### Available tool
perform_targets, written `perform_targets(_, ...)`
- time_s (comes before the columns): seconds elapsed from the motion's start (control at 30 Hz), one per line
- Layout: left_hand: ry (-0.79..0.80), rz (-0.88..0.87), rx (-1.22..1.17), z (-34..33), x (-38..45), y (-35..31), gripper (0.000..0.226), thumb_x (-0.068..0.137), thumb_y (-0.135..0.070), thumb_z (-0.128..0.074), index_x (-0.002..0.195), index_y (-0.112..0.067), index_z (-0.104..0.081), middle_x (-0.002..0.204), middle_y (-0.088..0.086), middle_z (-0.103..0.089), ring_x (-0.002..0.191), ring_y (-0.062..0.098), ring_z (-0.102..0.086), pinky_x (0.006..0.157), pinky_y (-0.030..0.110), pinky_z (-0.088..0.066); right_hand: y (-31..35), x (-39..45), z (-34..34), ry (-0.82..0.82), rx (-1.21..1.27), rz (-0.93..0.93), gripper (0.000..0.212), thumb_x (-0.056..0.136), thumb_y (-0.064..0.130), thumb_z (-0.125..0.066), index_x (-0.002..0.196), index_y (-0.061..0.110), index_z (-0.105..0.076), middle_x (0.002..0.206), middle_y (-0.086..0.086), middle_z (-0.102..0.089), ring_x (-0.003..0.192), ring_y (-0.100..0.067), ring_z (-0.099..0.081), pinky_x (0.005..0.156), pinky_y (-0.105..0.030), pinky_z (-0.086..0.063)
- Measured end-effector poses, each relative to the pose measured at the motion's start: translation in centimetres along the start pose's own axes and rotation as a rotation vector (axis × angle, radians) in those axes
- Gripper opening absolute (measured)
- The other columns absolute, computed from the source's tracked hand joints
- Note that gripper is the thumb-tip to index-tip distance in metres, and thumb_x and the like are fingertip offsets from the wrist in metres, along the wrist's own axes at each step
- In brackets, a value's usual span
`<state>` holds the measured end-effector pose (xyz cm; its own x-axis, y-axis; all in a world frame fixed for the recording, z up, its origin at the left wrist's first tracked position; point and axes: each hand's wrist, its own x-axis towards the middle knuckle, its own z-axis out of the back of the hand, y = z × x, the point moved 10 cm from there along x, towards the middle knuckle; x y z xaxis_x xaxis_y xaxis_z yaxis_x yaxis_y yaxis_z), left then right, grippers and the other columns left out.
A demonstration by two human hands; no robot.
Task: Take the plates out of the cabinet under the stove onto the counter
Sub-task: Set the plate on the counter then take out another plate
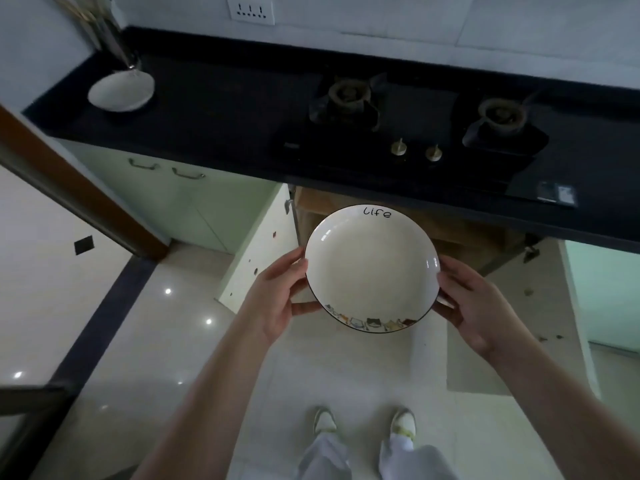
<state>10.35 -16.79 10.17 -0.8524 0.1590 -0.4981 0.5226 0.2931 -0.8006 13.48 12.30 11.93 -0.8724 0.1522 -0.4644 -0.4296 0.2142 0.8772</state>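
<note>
the plate [372, 268] hung level in the air before the open cabinet [346, 209], below the worktop [214, 109]. the left hand [277, 296] and right hand [474, 306] each closed on opposite rims, likely to keep it from tipping.

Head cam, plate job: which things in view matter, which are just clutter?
Job: plate, held by left hand and right hand; open cabinet; counter.

Clutter: white bowl, stove burners, knobs, wall socket.
</note>
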Motion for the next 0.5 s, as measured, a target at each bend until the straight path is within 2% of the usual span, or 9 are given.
perform_targets(0.1,-0.032,-0.039,-0.017,0.9,-2.7,-1.2,0.028,0.095,-0.021,-0.06,0.117,-0.033,-0.071,0.113,-0.006,-0.073,0.1,0.016,-0.071,0.068,0.043,-0.059,1.7,-1.9,-1.5,0.043,-0.013,0.004,0.028,0.097,0.012,-0.052,0.119,0.023,-0.065,0.108,-0.004,-0.073,0.084,-0.012,-0.072,0.067,-0.025,-0.058)
perform_targets(0.17,-0.062,-0.07,-0.028,1.4,-4.4,-1.8,0.027,0.093,-0.021,-0.062,0.116,-0.032,-0.072,0.114,-0.004,-0.073,0.097,0.016,-0.072,0.067,0.044,-0.059,2.7,-2.8,-2.2,0.074,-0.007,0.006,0.031,0.096,0.013,-0.054,0.125,0.021,-0.062,0.111,-0.004,-0.073,0.09,-0.015,-0.072,0.07,-0.027,-0.059)
perform_targets(0.27,-0.103,-0.122,-0.022,1.8,-6.8,-2.3,0.028,0.091,-0.024,-0.064,0.117,-0.033,-0.071,0.113,-0.002,-0.074,0.097,0.018,-0.072,0.07,0.047,-0.058,4.0,-4.1,-3.0,0.142,-0.001,0.009,0.028,0.096,0.012,-0.053,0.119,0.025,-0.064,0.111,-0.002,-0.073,0.097,-0.02,-0.071,0.073,-0.03,-0.06)
perform_targets(0.4,-0.136,-0.172,-0.002,1.3,-9.7,-3.0,0.028,0.093,-0.025,-0.063,0.119,-0.032,-0.07,0.111,-0.004,-0.074,0.095,0.016,-0.072,0.071,0.046,-0.058,5.3,-5.6,-3.4,0.201,-0.019,0.032,0.028,0.096,0.013,-0.053,0.117,0.026,-0.065,0.111,-0.002,-0.073,0.098,-0.021,-0.071,0.086,-0.042,-0.057)
perform_targets(0.5,-0.185,-0.215,-0.001,1.3,-11.9,-3.6,0.026,0.093,-0.023,-0.063,0.116,-0.031,-0.071,0.103,-0.004,-0.075,0.089,0.016,-0.072,0.068,0.044,-0.058,5.7,-6.6,-4.2,0.267,-0.024,0.052,0.028,0.097,0.012,-0.053,0.116,0.026,-0.066,0.108,-0.002,-0.074,0.098,-0.02,-0.071,0.086,-0.041,-0.057)
